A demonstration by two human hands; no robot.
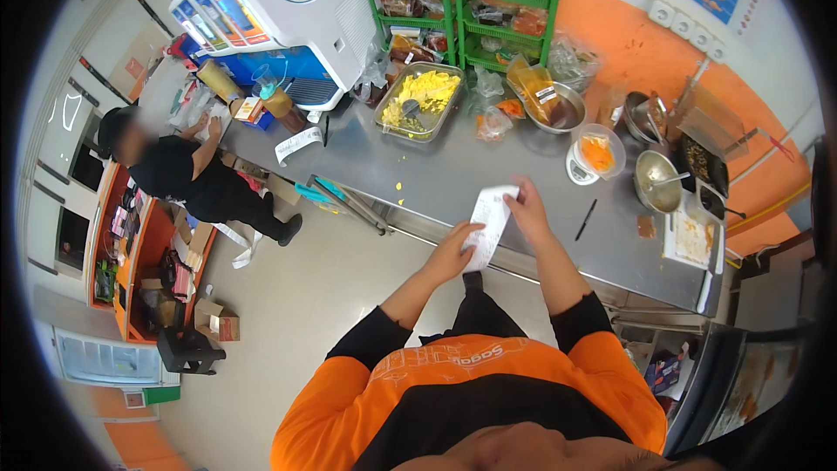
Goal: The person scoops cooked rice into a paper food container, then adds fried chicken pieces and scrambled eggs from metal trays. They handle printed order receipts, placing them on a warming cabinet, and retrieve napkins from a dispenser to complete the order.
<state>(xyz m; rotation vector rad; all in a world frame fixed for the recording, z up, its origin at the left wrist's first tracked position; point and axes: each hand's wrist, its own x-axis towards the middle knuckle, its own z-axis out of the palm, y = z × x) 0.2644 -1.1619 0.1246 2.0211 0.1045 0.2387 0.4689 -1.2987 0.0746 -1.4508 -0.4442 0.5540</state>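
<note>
A long white paper receipt (490, 225) with printed lines hangs between my hands, just off the front edge of the steel counter (436, 185). My left hand (453, 251) pinches its lower left side. Near the top right corner, my right hand (527, 209) grips the same paper. A black pen (586, 220) lies on the counter to the right of my right hand. Beyond it, a clear tub of orange shreds (597, 152) sits on a white kitchen scale (579, 171).
A steel tray (389, 119) of yellow pieces stands at the back, before green racks (506, 22) of bags. Metal bowls (656, 181) and a white tray (693, 240) are at the right. Another receipt (298, 145) lies left. A person in black (187, 170) works at the far left, beside the drink dispenser.
</note>
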